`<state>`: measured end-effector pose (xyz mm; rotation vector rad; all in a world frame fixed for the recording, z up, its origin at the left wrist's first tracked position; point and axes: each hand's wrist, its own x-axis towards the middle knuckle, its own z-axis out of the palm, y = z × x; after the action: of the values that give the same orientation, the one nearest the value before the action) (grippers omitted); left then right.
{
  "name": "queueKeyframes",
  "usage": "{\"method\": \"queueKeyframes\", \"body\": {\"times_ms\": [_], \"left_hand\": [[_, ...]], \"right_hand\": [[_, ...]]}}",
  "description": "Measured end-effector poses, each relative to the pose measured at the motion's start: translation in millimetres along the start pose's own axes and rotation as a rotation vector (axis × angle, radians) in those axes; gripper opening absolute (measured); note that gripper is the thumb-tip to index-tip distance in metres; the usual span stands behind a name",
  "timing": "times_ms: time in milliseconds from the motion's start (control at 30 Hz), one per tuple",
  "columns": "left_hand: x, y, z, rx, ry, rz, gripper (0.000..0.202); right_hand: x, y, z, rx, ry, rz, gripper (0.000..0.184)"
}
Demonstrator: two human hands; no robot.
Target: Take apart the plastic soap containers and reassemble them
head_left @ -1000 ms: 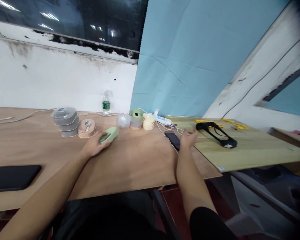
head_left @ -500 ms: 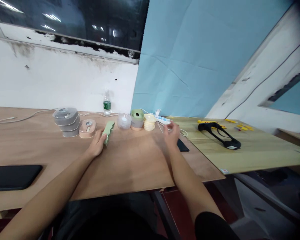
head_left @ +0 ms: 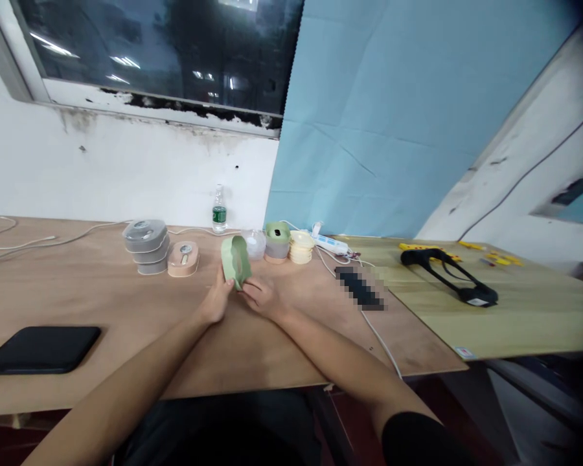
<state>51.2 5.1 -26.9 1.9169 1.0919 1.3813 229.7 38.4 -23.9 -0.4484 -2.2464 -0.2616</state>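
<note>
A light green plastic container (head_left: 234, 257) with a wavy rim is held up and tilted over the table, its hollow side showing. My left hand (head_left: 217, 299) is closed around its left side, thumb near the lower edge. At its lower right edge, the curled fingers of my right hand (head_left: 265, 298) are pinched on the rim. Just behind it stand a clear round container (head_left: 254, 245) and a stack of green, grey and peach containers (head_left: 276, 242). Cream stacked containers (head_left: 301, 247) are beside those.
Grey stacked containers (head_left: 146, 247) and a peach lidded box (head_left: 183, 259) stand to the left. A water bottle (head_left: 219, 211) is by the wall. The black flat case (head_left: 41, 350) lies front left. Rightward are a power strip (head_left: 331, 244), cables and a black strap frame (head_left: 449, 278).
My right hand has come left from beside the power strip to the green container. My left hand has moved slightly right and turned the container so its hollow side shows. The view has shifted.
</note>
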Motion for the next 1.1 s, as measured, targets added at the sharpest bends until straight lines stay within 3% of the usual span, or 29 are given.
{"method": "queueKeyframes", "body": {"times_ms": [133,267,367,467,567,733,1100], "left_hand": [[2.6,7.8,-23.9,0.35,-0.088,0.129,0.063],[10.1,-2.6,-46.2,0.638,0.053,0.111,0.051],[14.8,-13.4,-60.8,0.795,0.111,0.05,0.049],[15.6,-18.0,-68.0,0.944,0.105,-0.111,0.056],[13.8,-18.1,-67.5,1.035,0.053,-0.247,0.066],[11.5,-19.0,-62.2,1.1,-0.025,-0.28,0.069],[9.7,8.9,-52.7,0.986,-0.053,0.068,0.044]], "right_hand": [[-1.7,31.8,-15.8,-0.117,0.146,0.177,0.03],[13.0,73.0,-42.6,-0.299,0.246,0.4,0.036],[29.1,97.5,-63.3,-0.362,0.188,0.503,0.036],[40.7,114.5,-74.3,-0.384,0.05,0.514,0.033],[45.1,125.7,-72.9,-0.407,-0.071,0.536,0.031],[43.5,134.2,-60.1,-0.435,-0.155,0.587,0.032],[41.9,135.0,-52.0,-0.397,-0.172,0.57,0.032]]}}
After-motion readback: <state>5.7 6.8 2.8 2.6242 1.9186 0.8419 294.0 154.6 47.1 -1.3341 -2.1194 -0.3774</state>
